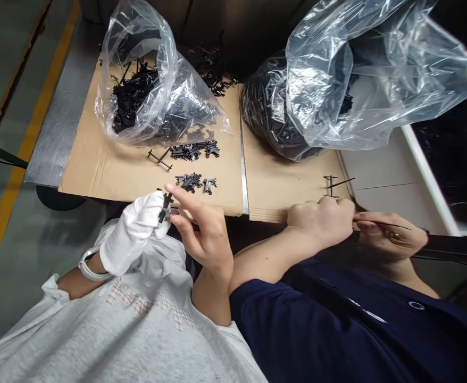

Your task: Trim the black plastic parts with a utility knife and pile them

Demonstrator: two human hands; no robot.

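My left hand point(138, 230), in a white glove, is closed around a small black plastic part point(165, 206) just in front of the table's near edge. My bare right hand point(202, 234) meets it from the right. Its thumb and fingers pinch the same part, and the index finger points out over it. Two small heaps of similar black parts point(194, 182) point(196, 150) lie on the cardboard point(98, 165) just beyond my hands. A thin black sprue frame point(159, 158) lies beside the farther heap.
A clear bag of black parts point(149, 90) lies open at the back left, and a larger bag point(337, 85) at the back right. A co-worker in a navy shirt sits at my right; that person's hands point(325, 221) point(389, 234) hold a thin black rod. Another sprue point(331, 183) lies nearby.
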